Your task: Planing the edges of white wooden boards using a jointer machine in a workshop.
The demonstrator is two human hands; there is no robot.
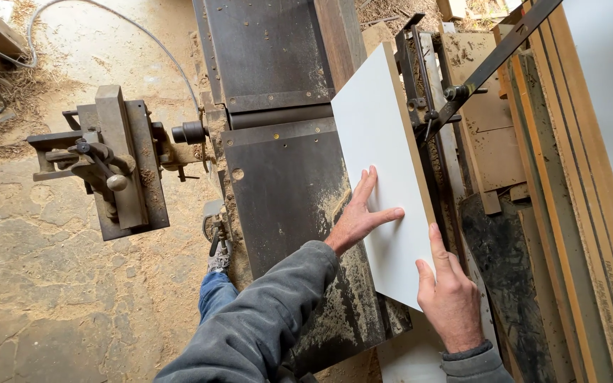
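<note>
A white laminated board lies tilted on the dark metal table of a woodworking machine. My left hand presses flat on the board's left part, fingers spread. At the board's near right corner my right hand grips the edge, thumb on top. Both arms wear grey sleeves.
A side attachment with a lever and knob juts out to the left of the machine. A metal fence and clamp arm run along the board's right edge. Stacked wooden panels lean at the right. Sawdust covers the stone floor; cables lie behind.
</note>
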